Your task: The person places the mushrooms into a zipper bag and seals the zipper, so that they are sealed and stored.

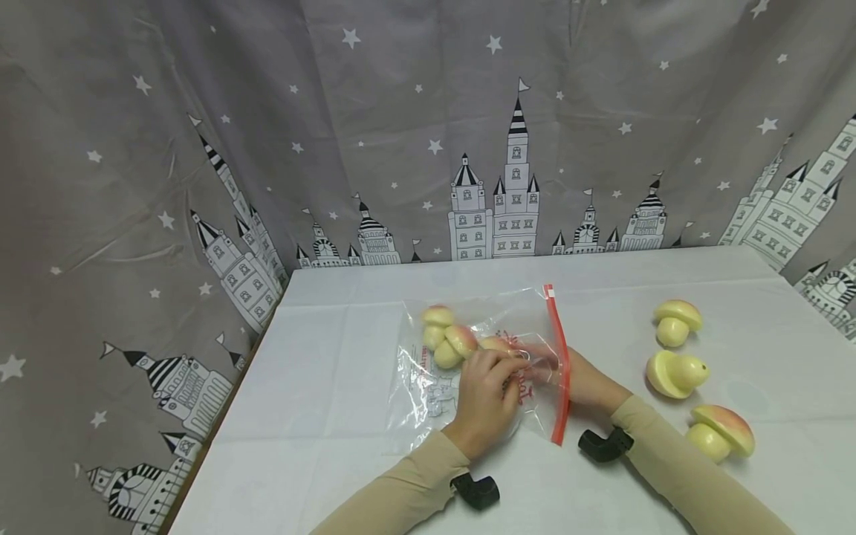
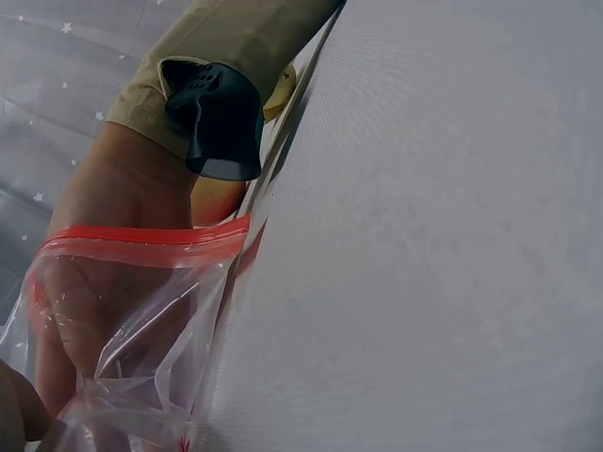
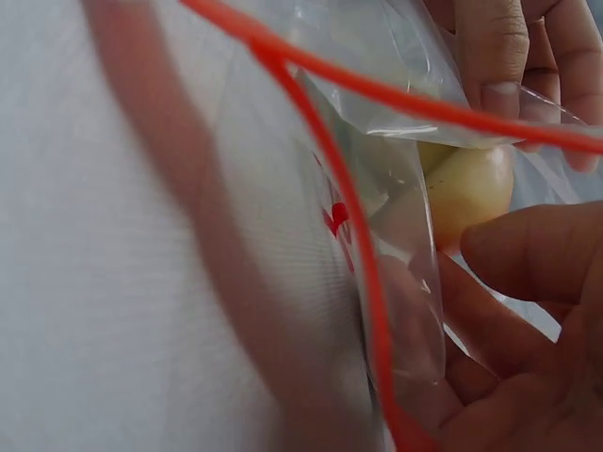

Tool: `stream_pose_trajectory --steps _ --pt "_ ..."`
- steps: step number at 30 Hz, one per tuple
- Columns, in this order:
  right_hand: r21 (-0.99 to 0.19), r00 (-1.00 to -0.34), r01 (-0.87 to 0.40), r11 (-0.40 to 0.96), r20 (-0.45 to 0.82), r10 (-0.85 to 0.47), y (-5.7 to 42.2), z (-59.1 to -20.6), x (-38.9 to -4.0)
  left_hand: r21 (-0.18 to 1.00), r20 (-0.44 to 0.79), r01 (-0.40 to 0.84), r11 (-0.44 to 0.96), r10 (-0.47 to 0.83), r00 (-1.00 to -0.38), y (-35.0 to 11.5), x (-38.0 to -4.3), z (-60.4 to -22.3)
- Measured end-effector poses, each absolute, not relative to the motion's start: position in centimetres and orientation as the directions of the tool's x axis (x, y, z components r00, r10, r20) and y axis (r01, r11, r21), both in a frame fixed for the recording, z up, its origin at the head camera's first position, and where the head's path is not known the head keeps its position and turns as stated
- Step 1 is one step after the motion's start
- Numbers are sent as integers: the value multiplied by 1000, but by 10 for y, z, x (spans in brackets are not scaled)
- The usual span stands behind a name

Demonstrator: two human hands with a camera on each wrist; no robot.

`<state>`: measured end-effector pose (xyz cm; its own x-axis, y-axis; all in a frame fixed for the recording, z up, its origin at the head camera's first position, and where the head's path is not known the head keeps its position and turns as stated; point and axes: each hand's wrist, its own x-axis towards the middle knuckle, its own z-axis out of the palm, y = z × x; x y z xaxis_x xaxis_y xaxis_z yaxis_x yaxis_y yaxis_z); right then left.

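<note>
A clear zip bag [image 1: 414,405] with a red zip edge [image 1: 559,371] lies on the white table, its mouth facing right. Toy mushrooms, yellow with reddish caps, are inside; two [image 1: 461,340] lie at its far left part. My left hand [image 1: 484,401] pinches the bag's film from outside, near its middle. Through the mouth reaches my right hand [image 3: 528,358], inside the bag up to about the wrist. Its thumb and fingers are spread beside another mushroom [image 3: 476,193], with the thumb tip right at the cap. The left fingers [image 3: 495,47] show above that mushroom.
Three more toy mushrooms stand or lie to the right of the bag: one at the back [image 1: 677,322], one in the middle [image 1: 677,374], one nearer [image 1: 722,431] beside the right sleeve. A grey castle-print curtain [image 1: 401,111] hangs behind the table.
</note>
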<state>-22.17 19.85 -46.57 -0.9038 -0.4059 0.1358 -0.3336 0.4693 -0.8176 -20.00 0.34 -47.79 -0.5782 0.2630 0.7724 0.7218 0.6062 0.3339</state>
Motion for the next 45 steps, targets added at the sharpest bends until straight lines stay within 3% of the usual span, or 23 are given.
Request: stream_pose_trajectory --steps 9,26,34,45 --pt "-800 -876 -348 489 91 -474 200 -465 -220 330 778 730 599 265 -570 3 -200 -477" --pt "-845 -892 -310 436 100 -442 208 -459 -228 333 779 722 606 255 -573 4 -201 -478" --pt "-822 -964 -126 555 -31 -265 219 -438 -228 339 775 725 600 259 -576 3 -201 -477" --pt "-850 -978 -14 527 -98 -183 252 -401 -225 348 763 717 604 262 -591 3 -200 -476"
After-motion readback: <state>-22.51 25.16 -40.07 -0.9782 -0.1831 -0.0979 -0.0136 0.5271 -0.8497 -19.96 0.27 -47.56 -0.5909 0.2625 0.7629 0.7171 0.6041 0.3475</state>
